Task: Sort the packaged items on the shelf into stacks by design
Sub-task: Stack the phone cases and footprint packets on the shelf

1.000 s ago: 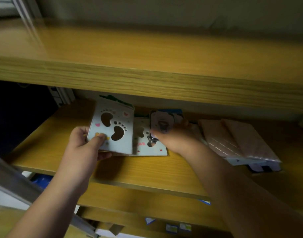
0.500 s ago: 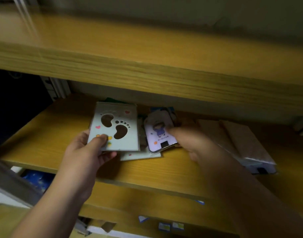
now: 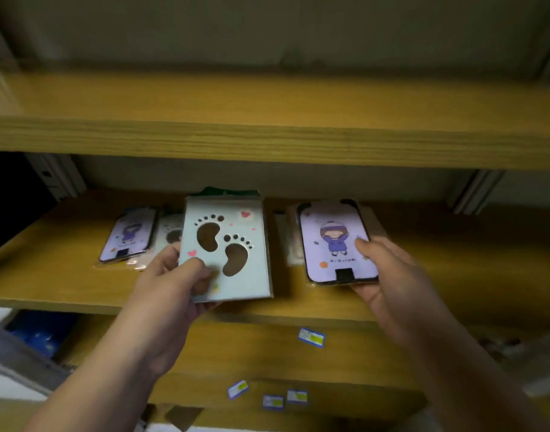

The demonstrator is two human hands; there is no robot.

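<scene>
Head view: footprint pack [image 3: 225, 251] pinched by left hand [image 3: 170, 288], purple girl pack [image 3: 337, 244] gripped by right hand [image 3: 389, 275], both held above shelf [image 3: 80, 288]. Risk: slick wrap slipped from thumb pinch; designs mixed on left pile [image 3: 133, 236], purple already overlapped with footprint there.

Wooden shelving, light oak grain, three boards in view: upper shelf [image 3: 267, 141] across the full width; middle shelf [image 3: 64, 288] below it; lower shelf [image 3: 267, 353] nearest. Grey back wall [image 3: 267, 35] behind, plain. Pale metal upright [image 3: 57, 176] far left, another [image 3: 476, 191] far right. Small blue-edged labels [image 3: 311, 337] lying on the lower boards. Dark gap at far left. Light dim and yellowish
</scene>
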